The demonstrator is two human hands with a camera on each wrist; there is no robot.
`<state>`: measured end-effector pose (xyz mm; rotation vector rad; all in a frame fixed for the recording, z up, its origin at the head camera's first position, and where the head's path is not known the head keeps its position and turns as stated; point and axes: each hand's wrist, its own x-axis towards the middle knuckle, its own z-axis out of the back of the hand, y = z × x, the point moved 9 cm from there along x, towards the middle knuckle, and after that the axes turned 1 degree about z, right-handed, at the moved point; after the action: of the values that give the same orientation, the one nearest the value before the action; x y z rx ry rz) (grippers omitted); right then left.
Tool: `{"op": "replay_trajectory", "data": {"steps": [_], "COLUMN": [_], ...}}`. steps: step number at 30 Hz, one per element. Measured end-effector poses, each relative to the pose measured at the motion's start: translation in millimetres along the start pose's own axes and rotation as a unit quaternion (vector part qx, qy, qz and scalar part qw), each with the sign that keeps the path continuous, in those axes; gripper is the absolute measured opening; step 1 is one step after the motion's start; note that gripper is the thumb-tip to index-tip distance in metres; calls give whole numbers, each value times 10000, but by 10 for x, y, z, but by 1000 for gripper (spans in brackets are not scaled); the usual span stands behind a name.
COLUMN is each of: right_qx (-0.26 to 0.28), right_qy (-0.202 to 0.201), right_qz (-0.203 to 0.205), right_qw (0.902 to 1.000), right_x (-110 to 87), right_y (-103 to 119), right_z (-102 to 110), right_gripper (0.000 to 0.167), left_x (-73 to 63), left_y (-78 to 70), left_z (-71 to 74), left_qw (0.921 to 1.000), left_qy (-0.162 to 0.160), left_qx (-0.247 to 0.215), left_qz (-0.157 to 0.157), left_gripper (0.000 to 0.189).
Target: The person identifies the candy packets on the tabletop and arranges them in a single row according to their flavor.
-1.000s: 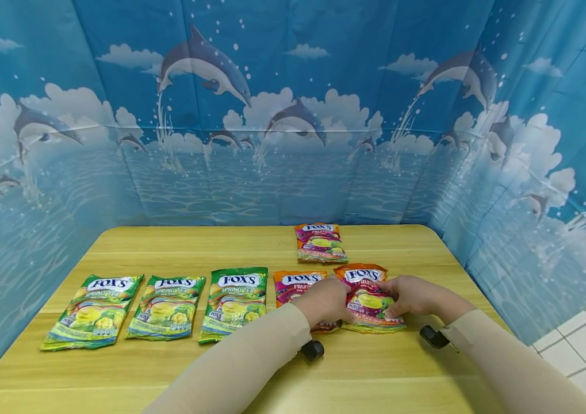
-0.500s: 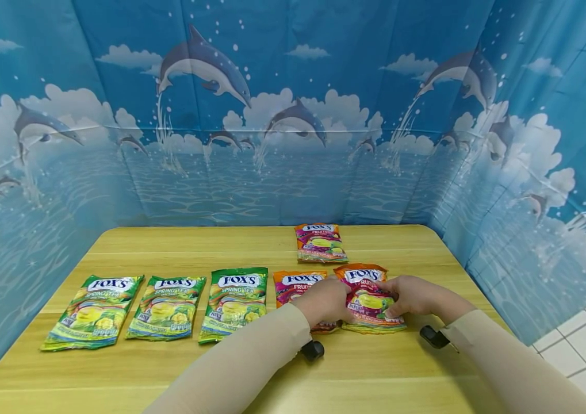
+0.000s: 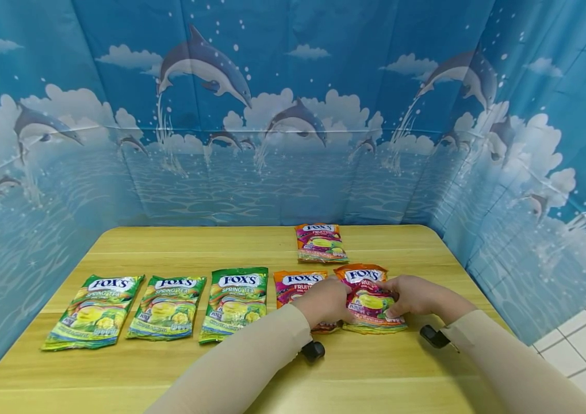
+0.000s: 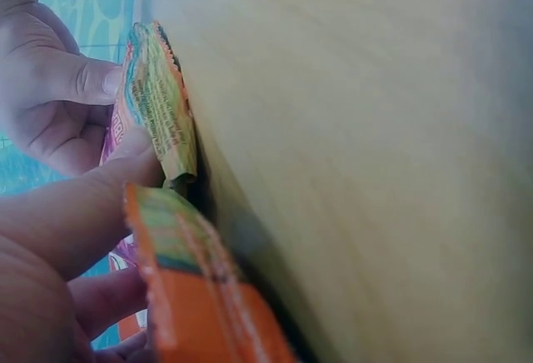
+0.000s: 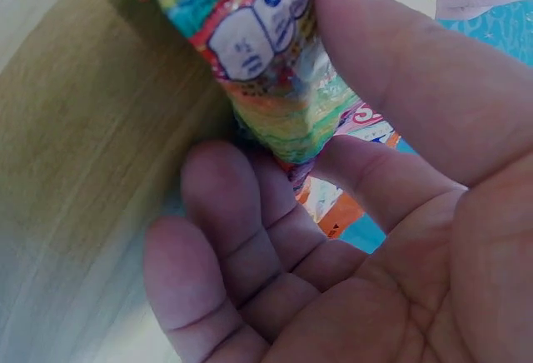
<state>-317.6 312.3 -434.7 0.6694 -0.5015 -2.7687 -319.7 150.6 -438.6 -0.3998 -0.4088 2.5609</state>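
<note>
A purple-and-orange FOX'S Fruits candy bag (image 3: 366,305) lies on the table between my two hands. My right hand (image 3: 419,296) grips its right edge, thumb on the front face; in the right wrist view the other fingers (image 5: 221,184) curl along its side. From the left, my left hand (image 3: 328,302) holds the bag's other edge; the left wrist view has its thumb (image 4: 117,167) against the lower corner. A second Fruits bag (image 3: 295,282) lies directly left, partly hidden under my left hand. Its orange corner (image 4: 208,296) shows close beside that hand.
Another Fruits bag (image 3: 320,244) lies farther back. Three green FOX'S Spring Tea bags, the left one (image 3: 93,310), the middle one (image 3: 168,307) and the right one (image 3: 234,305), form a row on the wooden table (image 3: 117,379). A dolphin-print curtain (image 3: 282,172) hangs behind.
Hardly anything differs: both hands stay on the same Fruits candy bag, and the other bags keep their places.
</note>
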Motion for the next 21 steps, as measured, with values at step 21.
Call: {"op": "replay_trajectory", "data": {"steps": [21], "right_qx": [-679], "right_qy": [-682], "right_qz": [-62], "right_qw": [9953], "right_x": [125], "right_y": [178], "right_z": [393], "right_gripper": [70], "left_x": [76], "left_y": [281], "left_z": [465], "left_qw": [9935], "left_qy": [-32], "left_qx": [-1129], "left_qz": [-135], "left_gripper": [64]}}
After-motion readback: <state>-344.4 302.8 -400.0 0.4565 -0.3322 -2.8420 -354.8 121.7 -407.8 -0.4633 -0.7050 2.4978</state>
